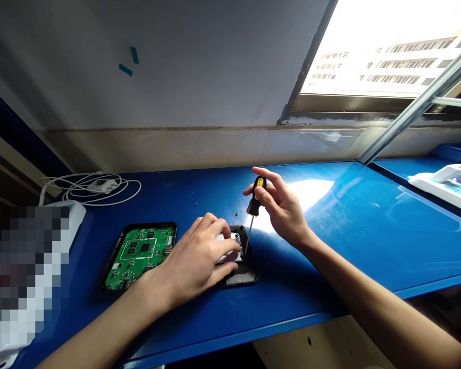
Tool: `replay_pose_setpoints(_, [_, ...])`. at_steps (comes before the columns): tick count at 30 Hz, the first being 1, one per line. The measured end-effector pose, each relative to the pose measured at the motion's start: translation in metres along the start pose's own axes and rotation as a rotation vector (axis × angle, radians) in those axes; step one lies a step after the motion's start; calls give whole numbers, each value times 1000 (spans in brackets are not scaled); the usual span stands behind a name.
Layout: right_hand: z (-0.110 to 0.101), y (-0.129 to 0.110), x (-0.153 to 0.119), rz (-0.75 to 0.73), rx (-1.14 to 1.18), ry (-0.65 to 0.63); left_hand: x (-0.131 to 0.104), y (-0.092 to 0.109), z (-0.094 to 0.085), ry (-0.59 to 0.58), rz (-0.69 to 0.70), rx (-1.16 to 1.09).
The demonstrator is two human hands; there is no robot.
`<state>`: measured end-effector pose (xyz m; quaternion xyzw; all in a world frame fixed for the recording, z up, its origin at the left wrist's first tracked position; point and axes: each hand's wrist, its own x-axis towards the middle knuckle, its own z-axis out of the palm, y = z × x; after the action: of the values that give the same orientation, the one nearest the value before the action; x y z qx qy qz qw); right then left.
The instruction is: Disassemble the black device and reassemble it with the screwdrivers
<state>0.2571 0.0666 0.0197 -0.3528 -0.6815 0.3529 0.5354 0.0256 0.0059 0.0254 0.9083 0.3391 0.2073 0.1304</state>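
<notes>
Bare forearms (346,279) come closest. The left hand (200,256), half open with bent, parted fingers, rests on a black casing (248,277); the right hand (286,212) has its fingers closed around a black-and-yellow screwdriver (255,208), shaft slanting down to that casing. Left of the left hand, a green circuit board (138,256) lies on the blue desk (369,220).

To the right of my right hand (286,210), the blue counter (369,220) gives a wide lane as far as the metal post (407,117). My left hand (202,251) and forearm (111,312) partly bar the near approach to the circuit board (138,256), while the tilted screwdriver (255,206) stands over the black cover (249,274). A narrower lane runs between circuit board and coiled cable (140,187); small screws (237,214) dot the far side.
</notes>
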Motion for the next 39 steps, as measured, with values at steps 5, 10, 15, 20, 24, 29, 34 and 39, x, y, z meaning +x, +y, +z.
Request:
replay_pose_setpoints(5, [1, 2, 0, -1, 2, 16, 0, -1, 1, -6, 50, 6])
replay_pose_setpoints(10, [0, 3, 0, -3, 4, 28, 0, 0, 0, 5, 93, 43])
replay_pose_setpoints(15, [0, 4, 0, 3, 13, 50, 1, 2, -1, 22, 135, 93])
replay_pose_setpoints(20, [0, 5, 1, 1, 12, 47, 2, 3, 0, 51, 179, 152])
replay_pose_setpoints(24, [1, 5, 1, 13, 17, 57, 1, 4, 1, 79, 228, 206])
replay_pose_setpoints(29, [2, 2, 1, 29, 2, 53, 3, 5, 3, 103, 298, 272])
replay_pose_setpoints(34, [0, 1, 2, 8, 5, 76, 4, 7, 5, 115, 316, 311])
replay_pose_setpoints(39, [0, -1, 1, 10, -3, 65, 4, 4, 5, 100, 307, 280])
